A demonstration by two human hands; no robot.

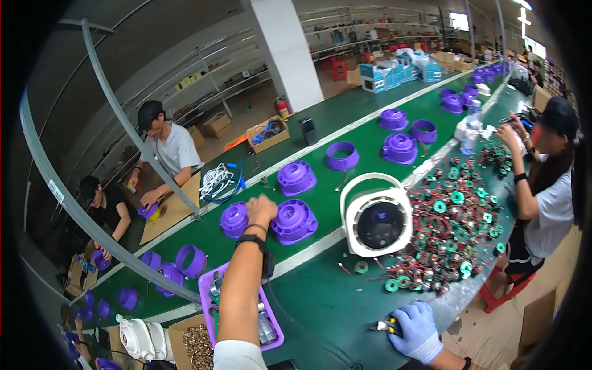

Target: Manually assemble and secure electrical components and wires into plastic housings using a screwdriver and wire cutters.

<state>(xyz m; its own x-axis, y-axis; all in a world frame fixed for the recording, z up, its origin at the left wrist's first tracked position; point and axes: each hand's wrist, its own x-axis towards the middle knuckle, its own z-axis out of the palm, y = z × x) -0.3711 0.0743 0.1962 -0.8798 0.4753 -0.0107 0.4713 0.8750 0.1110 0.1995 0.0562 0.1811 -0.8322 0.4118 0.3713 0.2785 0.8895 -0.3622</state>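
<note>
My bare left hand (262,209), with a dark watch and a bracelet at the wrist, reaches over the green belt. Its fingers are curled at the right edge of a round purple plastic housing (234,219); the fingertips are hidden. Right beside it stands another purple housing (295,222). Low on the near table, my right hand (414,331) wears a pale blue-white glove. It is closed around small pliers (385,325) with yellow and black handles, their metal jaws pointing left. A cream round-faced device with a loop handle (377,222) stands between my hands, farther off.
A heap of small motors with wires and green rings (444,228) covers the right table. A purple tray (277,338) holds metal cylinders beside my left forearm; a box of small brass-coloured parts (198,346) is left of it. Co-workers sit left and right. Grey metal posts (117,105) rise left.
</note>
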